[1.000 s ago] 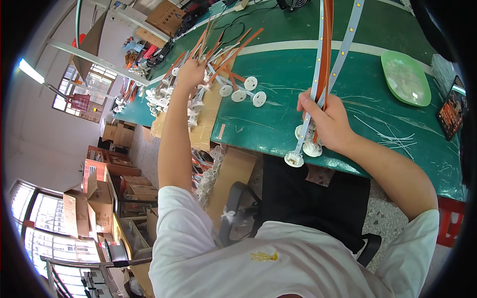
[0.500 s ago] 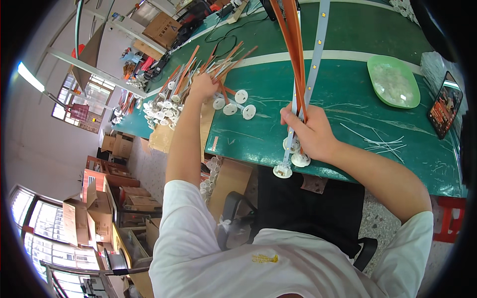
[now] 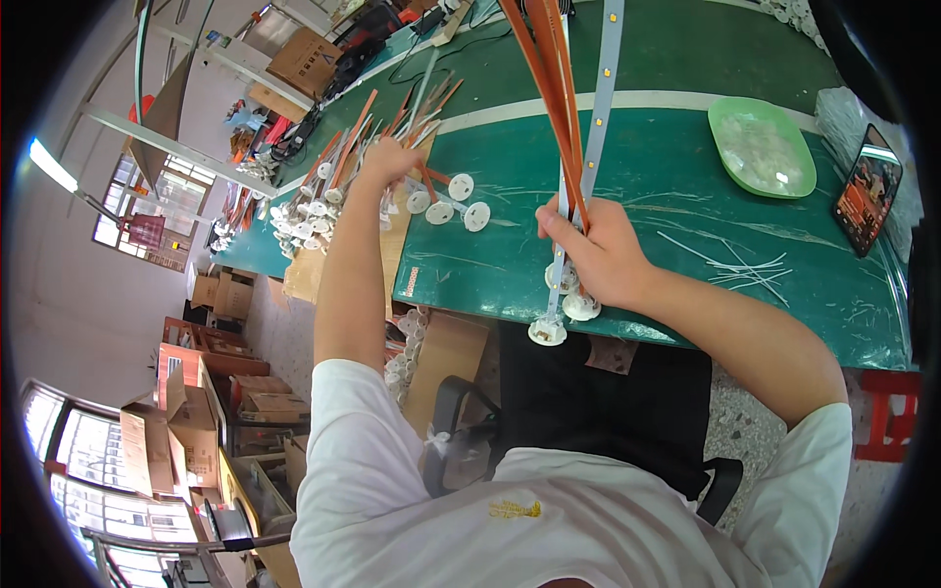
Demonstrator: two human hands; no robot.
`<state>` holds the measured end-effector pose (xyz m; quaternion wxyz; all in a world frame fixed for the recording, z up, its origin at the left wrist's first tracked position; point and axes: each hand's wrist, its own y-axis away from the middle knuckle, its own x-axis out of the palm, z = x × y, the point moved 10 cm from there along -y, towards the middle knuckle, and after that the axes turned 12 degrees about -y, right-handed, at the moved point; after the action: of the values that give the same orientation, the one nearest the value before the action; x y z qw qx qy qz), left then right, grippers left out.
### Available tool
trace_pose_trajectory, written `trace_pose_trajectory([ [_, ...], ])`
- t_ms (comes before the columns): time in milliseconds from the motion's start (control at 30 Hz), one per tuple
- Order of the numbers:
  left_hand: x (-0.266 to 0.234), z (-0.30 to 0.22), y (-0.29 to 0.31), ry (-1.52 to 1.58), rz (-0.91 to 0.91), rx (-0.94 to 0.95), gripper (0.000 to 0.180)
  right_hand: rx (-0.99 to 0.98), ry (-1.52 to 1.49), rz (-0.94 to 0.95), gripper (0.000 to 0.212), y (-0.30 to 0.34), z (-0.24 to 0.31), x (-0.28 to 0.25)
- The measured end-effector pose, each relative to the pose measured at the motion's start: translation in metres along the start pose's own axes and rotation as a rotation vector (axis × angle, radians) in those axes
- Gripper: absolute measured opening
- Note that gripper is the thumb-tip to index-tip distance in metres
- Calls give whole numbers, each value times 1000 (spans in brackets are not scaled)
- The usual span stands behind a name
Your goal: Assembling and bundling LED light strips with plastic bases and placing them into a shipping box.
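Upright in my right hand [image 3: 606, 253] is a bundle of LED strips [image 3: 596, 122], some showing orange backs and one a white face with yellow chips. My fingers are wrapped round them just above their white round end caps [image 3: 547, 331], which hang by the table's front edge. Over at the left, my left hand [image 3: 389, 161] reaches into a pile of similar strips [image 3: 343, 162] with white caps [image 3: 309, 223]. Its fingers are closed on a pale LED strip [image 3: 425, 83] that rises above the pile; the fingertips are partly hidden. Several capped ends [image 3: 461, 186] lie beside this hand.
On the green table [image 3: 510, 255], thin white sticks [image 3: 740, 265] lie right of my right hand. Farther back stand a light green tray [image 3: 720, 127] of small clear pieces and a phone [image 3: 870, 191]. Cardboard [image 3: 392, 245] lies under the pile. A black chair [image 3: 461, 402] is below.
My left hand has shifted slightly up, and a pale strip now stands out above the pile. The right hand keeps its hold on the bundle. The whole view has shifted a little.
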<state>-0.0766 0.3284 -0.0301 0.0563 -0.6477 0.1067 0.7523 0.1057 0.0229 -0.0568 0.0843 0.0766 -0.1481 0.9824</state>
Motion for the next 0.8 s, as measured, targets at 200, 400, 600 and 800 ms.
trace_pose_trajectory([
  [200, 13, -31, 6, -27, 8, 136, 32, -24, -7, 10, 34, 1, 0, 0],
  [400, 6, -26, 27, 125, 53, 168, 25, -66, 69, 25, 33, 2, 0, -1],
  [600, 4, -35, 49, 520, 111, 185, 17, -9, 81, -26, 32, -2, -15, -9],
  [800, -13, 7, 71, 639, 109, 172, 12, 120, -155, -32, 31, -12, -3, 5],
])
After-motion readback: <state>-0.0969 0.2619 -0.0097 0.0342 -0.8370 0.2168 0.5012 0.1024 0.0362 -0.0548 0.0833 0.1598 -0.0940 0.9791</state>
